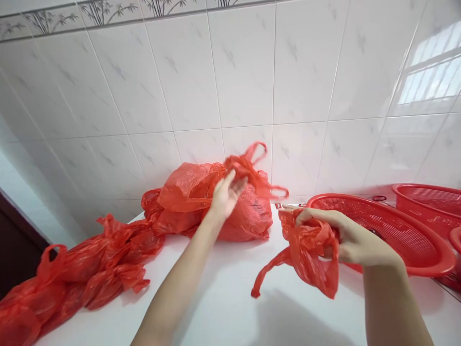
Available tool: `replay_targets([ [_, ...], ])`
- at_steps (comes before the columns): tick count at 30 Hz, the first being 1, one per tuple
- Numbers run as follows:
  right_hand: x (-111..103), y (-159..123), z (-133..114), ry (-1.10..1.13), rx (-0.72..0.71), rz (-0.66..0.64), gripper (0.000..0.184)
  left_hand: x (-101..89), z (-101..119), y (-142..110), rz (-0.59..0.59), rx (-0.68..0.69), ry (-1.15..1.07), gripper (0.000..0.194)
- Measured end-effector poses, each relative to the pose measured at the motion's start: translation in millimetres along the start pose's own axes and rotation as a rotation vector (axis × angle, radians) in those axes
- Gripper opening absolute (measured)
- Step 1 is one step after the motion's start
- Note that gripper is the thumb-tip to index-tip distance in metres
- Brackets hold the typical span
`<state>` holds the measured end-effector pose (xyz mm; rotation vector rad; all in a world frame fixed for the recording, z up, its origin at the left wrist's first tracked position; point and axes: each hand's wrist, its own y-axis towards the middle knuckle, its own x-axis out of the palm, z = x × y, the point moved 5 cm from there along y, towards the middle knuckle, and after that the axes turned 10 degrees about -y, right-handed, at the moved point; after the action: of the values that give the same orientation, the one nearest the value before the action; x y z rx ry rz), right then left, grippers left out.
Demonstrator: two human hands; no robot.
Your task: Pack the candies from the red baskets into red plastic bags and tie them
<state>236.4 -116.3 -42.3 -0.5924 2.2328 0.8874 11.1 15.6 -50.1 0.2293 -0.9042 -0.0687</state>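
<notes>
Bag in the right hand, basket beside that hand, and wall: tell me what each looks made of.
Bag in the right hand: apparently thin plastic film, somewhat glossy, judging by its crinkles and limp hang. Basket: probably moulded plastic, shiny, with a smooth rounded rim and perforated sides. Wall: glossy tile, likely glazed ceramic; straight joints and a bright reflection show.

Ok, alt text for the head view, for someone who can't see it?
The right hand holds a crumpled red plastic bag above a white table; the left hand is at another, blurred bag. Bulging red bags lie before a tiled wall, red baskets at right.
</notes>
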Motion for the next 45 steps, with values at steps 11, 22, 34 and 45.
replay_targets([
  [11, 5, 12, 9, -0.287, 0.181, 0.101, 0.052, -13.6, -13, -28, -0.217, -0.094, 0.434, 0.057],
  [22, 15, 12, 14, -0.440, 0.198, 0.077, 0.084, -6.2, -32, -99, -0.449, -0.149, 0.596, 0.081],
  [34, -5, -4, 9, -0.520, 0.298, 0.146, 0.066, -16.8, 42, -91, -0.440, 0.160, 0.883, 0.049],
  [45, -29, -28, 14, -0.548, 0.340, 0.279, 0.033, -32.9, 68, -80, -0.253, 0.381, 1.141, 0.028],
])
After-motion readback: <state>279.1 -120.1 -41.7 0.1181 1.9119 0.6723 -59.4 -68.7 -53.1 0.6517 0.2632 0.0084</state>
